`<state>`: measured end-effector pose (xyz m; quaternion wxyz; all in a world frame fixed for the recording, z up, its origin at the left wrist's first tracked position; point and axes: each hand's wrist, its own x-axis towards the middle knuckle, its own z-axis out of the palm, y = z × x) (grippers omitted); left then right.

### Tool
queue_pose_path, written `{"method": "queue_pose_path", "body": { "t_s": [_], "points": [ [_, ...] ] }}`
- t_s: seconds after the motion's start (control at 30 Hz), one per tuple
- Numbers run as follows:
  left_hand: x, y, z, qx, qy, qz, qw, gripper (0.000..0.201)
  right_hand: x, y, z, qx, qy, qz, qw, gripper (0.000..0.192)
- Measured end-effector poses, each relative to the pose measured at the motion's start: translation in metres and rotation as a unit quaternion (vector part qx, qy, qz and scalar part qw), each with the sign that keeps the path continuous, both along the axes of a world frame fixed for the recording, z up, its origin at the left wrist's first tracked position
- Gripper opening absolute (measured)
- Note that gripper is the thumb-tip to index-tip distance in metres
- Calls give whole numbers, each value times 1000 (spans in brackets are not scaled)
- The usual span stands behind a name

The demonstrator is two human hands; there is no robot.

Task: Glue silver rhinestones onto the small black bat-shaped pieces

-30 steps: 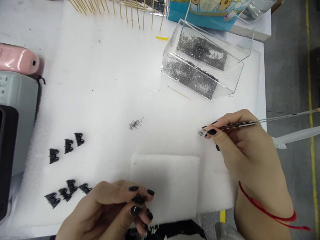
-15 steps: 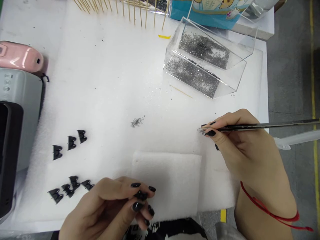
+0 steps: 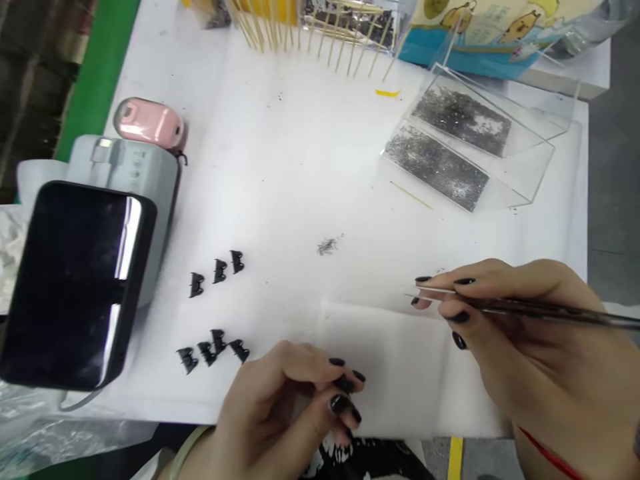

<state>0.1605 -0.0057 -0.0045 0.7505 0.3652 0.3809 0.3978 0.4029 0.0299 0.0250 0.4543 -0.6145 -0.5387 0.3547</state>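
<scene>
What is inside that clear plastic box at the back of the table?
The clear box holds two patches of tiny dark grey bits, too small to identify. Nothing covers them, though reflections off the walls blur the far patch.

Small black clip piece [image 3: 344, 384]: pinched between thumb and fingertips, near edge of the white foam, mostly hidden, shape unclear. Tweezers [image 3: 525, 308]: thin, dark metal, lying near-horizontal at the right, tips pointing left just above the foam.

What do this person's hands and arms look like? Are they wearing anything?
Both hands are bare, without gloves. The left hand and right hand have glossy black nail polish. A thin red string bracelet circles the right wrist. No sleeves cover the forearms.
</scene>
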Motion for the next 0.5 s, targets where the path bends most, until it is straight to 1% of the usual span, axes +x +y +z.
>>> {"method": "queue_pose_path", "body": {
  "t_s": [0.07, 0.13, 0.2, 0.27, 0.4, 0.5],
  "points": [
    [-4, 0, -4, 17, -4, -18, 1000, 40, -7, 2, 5, -27, -8, 6, 1000, 21],
    [-5, 1, -6, 42, 0, -46, 998, 42, -16, 10, 8, -43, -42, -9, 998, 20],
    [-5, 3, -8, 76, 3, -68, 995, 44, -26, 21, 8, -45, -64, -12, 997, 18],
    [-3, 4, -11, 118, 1, -76, 990, 43, -35, 34, 3, -45, -61, -1, 997, 18],
    [3, 8, -18, 189, 8, -26, 982, 33, -44, 46, -12, -47, -72, 18, 996, 17],
    [10, 9, -14, 210, 6, 3, 978, 28, -44, 45, -21, -42, -76, 8, 996, 14]
  ]
}}
